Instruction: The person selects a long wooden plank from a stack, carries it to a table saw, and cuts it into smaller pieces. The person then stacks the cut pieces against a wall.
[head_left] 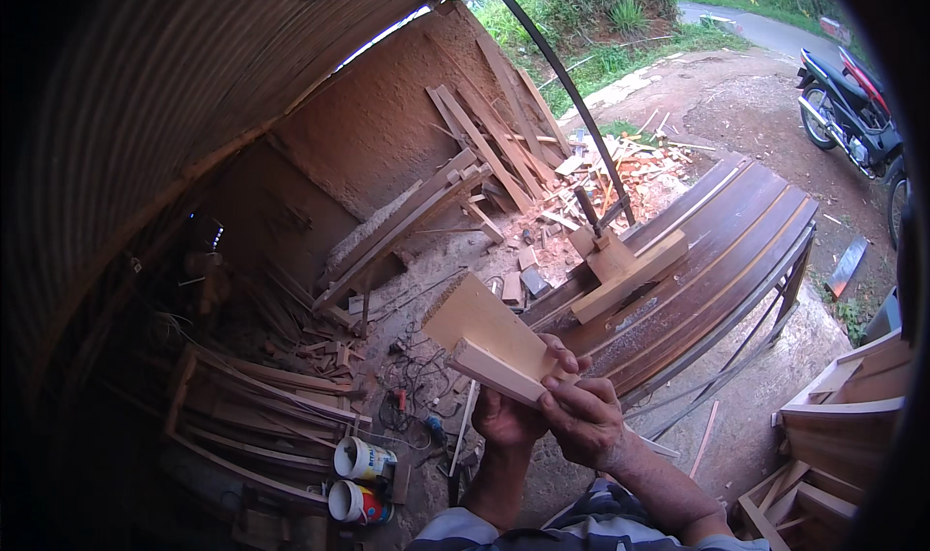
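Note:
A light tan board (484, 323) with a pale wood strip (492, 367) lying along its lower edge is held up in front of me. My left hand (506, 415) is closed on the underside of these pieces, partly hidden by them. My right hand (586, 420) grips their near right end, fingers curled round the strip and board. Beyond them on the long dark slatted wooden bench (707, 280) rest a wooden block (630, 275) and an upright clamp (588, 207).
Planks (513, 134) lean on the back wall beside scrap piles (639, 168). A trestle (397, 231) stands left. Cables (407, 377), two buckets (358, 498) and curved timbers (262, 386) lie below left. Wooden frames (843, 425) stand at right, motorcycles (843, 110) outside.

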Demonstrator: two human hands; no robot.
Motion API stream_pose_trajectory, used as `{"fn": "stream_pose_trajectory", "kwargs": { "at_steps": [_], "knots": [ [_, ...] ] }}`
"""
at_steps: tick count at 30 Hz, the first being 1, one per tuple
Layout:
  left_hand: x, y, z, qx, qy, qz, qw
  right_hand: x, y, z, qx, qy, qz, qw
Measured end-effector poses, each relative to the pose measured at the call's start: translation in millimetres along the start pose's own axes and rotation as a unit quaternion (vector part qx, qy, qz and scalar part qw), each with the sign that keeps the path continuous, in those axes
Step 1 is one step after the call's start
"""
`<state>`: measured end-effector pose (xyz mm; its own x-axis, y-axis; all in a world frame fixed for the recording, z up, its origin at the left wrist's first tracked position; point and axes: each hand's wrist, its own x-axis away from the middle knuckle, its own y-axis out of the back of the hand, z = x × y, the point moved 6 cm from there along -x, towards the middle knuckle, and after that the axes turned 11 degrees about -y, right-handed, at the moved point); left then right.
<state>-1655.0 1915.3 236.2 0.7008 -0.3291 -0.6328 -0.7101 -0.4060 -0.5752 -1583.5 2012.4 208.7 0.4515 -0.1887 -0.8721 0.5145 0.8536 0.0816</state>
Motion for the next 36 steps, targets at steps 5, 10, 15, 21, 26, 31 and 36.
{"fn": "stream_pose_trajectory", "kwargs": {
  "at_steps": [5,10,15,21,26,31,36],
  "knots": [
    [-1,4,3,-0.054,-0.02,-0.004,0.998,0,1,-1,-0.005,-0.007,-0.005,1.0],
    [-3,5,9,-0.031,-0.004,-0.02,0.999,-2,3,-5,-0.018,0.0,-0.009,1.0],
    [-1,2,1,0.021,0.01,-0.009,1.0,-5,0,3,-0.028,0.021,0.009,0.999],
    [8,9,-3,-0.001,0.023,-0.025,0.999,-2,-3,11,-0.019,0.008,0.009,1.0],
    [20,9,-14,0.044,0.031,-0.033,0.998,4,-14,24,-0.026,-0.005,0.001,1.0],
    [31,13,-29,0.02,0.045,-0.042,0.998,12,-28,38,-0.021,-0.015,0.003,1.0],
    [34,18,-28,0.017,0.049,-0.049,0.997,14,-31,35,-0.002,0.001,0.0,1.0]
  ]
}}
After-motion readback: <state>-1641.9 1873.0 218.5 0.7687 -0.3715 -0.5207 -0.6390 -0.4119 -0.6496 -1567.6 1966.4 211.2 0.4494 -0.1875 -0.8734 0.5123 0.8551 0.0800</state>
